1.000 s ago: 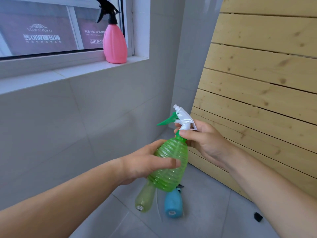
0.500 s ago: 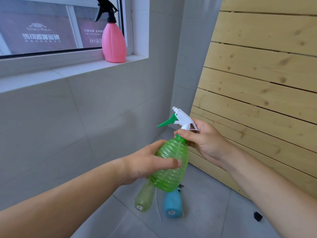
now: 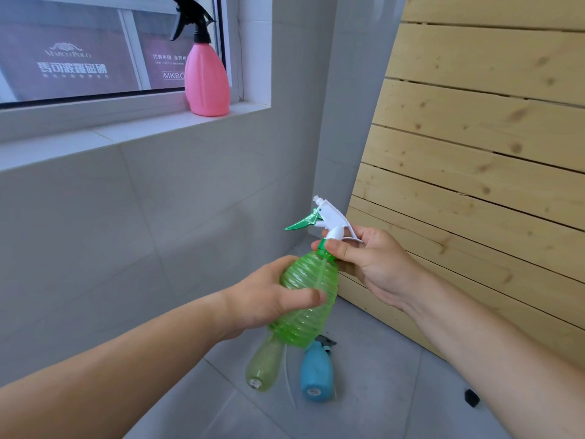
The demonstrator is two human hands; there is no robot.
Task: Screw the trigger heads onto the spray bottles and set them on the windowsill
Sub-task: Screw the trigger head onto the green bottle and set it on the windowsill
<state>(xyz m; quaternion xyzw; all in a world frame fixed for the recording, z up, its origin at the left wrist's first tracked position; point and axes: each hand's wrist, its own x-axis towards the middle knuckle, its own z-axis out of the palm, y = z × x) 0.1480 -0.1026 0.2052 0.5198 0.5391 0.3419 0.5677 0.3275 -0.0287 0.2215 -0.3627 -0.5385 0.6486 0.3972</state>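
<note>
My left hand [image 3: 269, 299] wraps the ribbed belly of a clear green spray bottle [image 3: 308, 307], held tilted in mid-air. A white trigger head [image 3: 329, 218] with a green lever sits on the bottle's neck. My right hand [image 3: 367, 258] pinches the green collar just under that head. On the white windowsill [image 3: 152, 129] stands a pink bottle [image 3: 206, 82] with a black trigger head fitted. Two more bottles lie on the floor below my hands: a pale green one [image 3: 264, 365] and a blue one [image 3: 316, 373].
A slatted wooden panel [image 3: 481, 160] leans against the wall on the right. Grey tiled wall runs under the sill on the left. A small black part [image 3: 471, 397] lies on the grey floor tiles at the right.
My right hand has shifted its grip a little around the collar, and the trigger head's nozzle has lifted slightly. The left hand still holds the bottle in place.
</note>
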